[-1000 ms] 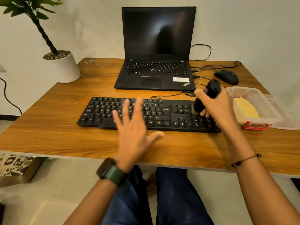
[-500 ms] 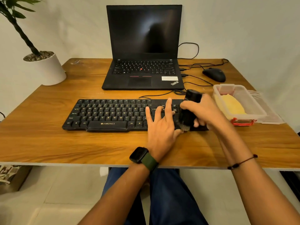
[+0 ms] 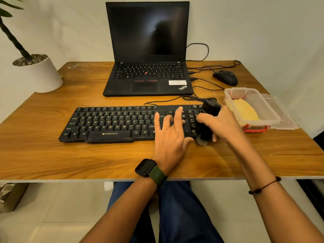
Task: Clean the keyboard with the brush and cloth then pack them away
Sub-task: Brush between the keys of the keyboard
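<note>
Brushing step, right end of the keyboard (image 3: 112, 123). The right hand (image 3: 222, 125) has its grip closed round a black brush (image 3: 208, 118), held nearly upright with the bristles (image 3: 201, 141) down at the keyboard's front right corner, where they meet the worktop (image 3: 87, 160) edge of the key bed. The left hand (image 3: 171, 137) lies open and holds nothing; its fingers (image 3: 178, 114) are spread flat over the keys just left of the brush, apparently steadying the keyboard, with the thumb close to the bristles.

The keyboard lies across the middle of the worktop, in front of an open laptop (image 3: 147, 50). The yellow cloth (image 3: 245, 110) sits untouched in a clear box (image 3: 259, 102) at the right, just beside the brushing hand; the box's lid (image 3: 284, 120) lies just beyond it. A mouse (image 3: 225, 77) and a potted plant (image 3: 35, 72) stand well clear.

By judgement, the task is in its early part: only brushing is in hand, and wiping and packing are not yet begun. The next move calls for short strokes along the key rows, working leftward, with the left hand shifting ahead of the brush so that it bears on the keyboard without blocking the bristles. The cable (image 3: 175, 99) behind the keyboard should stay slack.
</note>
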